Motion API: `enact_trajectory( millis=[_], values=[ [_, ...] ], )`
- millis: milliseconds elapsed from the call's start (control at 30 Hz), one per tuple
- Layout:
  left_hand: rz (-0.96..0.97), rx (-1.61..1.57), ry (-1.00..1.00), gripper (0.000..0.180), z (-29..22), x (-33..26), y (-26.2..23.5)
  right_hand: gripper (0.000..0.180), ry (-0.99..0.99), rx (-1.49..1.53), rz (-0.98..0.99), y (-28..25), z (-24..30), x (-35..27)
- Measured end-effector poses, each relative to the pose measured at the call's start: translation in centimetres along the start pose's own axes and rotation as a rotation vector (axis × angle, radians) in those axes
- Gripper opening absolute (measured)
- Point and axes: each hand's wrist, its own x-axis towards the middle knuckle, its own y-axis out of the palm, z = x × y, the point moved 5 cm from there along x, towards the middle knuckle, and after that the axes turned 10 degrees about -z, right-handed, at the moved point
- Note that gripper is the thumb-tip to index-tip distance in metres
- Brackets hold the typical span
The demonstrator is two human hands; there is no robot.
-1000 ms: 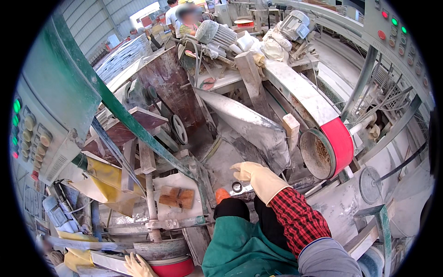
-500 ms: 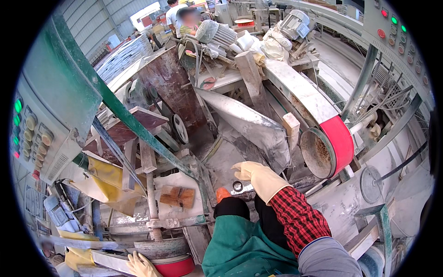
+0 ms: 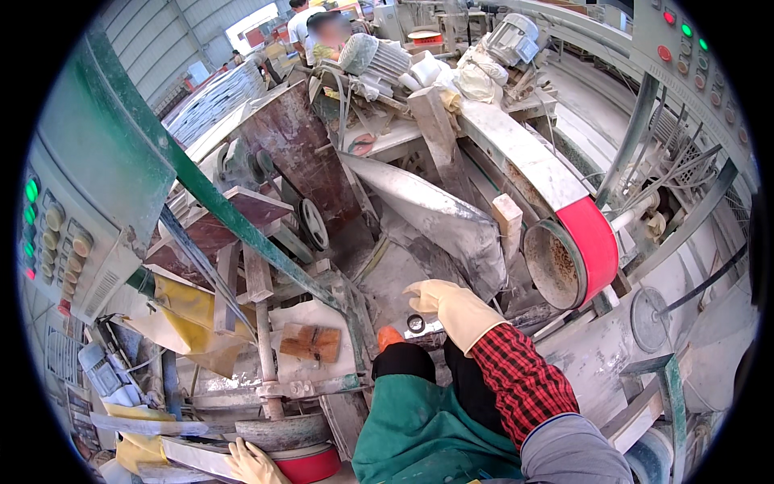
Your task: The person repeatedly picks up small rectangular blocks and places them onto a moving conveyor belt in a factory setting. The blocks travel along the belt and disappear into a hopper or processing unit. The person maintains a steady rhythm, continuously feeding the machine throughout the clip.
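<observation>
My left hand [image 3: 253, 465], in a pale rubber glove, is at the lower edge with its fingers stretched out over a light belt [image 3: 193, 456]. This belt runs around a wheel [image 3: 282, 433] and has a red section [image 3: 310, 463] just right of the hand. My right hand [image 3: 458, 311], in a matching glove, hovers in front of my knees with its fingers loosely bent and nothing visible in them. Close below its fingertips is a small dark ring-shaped part [image 3: 415, 323]. What lies under the right palm is hidden.
A larger belt with a red section [image 3: 592, 250] rounds a drum at the right. Control panels [image 3: 60, 234] flank both sides. A green bar [image 3: 230, 218] slants across the left. A wooden block [image 3: 310, 343] lies left of my legs. A person [image 3: 310, 32] is at the back.
My left hand has shifted slightly to the right along the lower belt, toward the red section. The right hand stays almost where it was.
</observation>
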Motion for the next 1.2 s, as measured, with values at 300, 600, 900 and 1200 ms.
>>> enact_trajectory(
  millis=[300,600,900,1200],
  values=[
    [0.277,-0.109,-0.246,0.052,-0.6,1.6,-6.3,0.044,-0.079,1.046,-0.09,-0.9,2.8,0.0],
    [0.123,-0.333,-0.049,0.047,6.0,0.7,1.6,0.043,0.047,0.983,-0.065,1.9,1.2,1.7],
    [0.038,-1.085,0.133,0.057,-7.4,2.5,-10.0,0.049,-0.085,1.162,0.305,8.8,16.6,-2.4],
    [0.098,-1.258,0.716,0.086,-23.7,6.5,-15.3,0.063,-0.263,1.067,-0.12,7.7,22.7,-4.3]
  ],
)
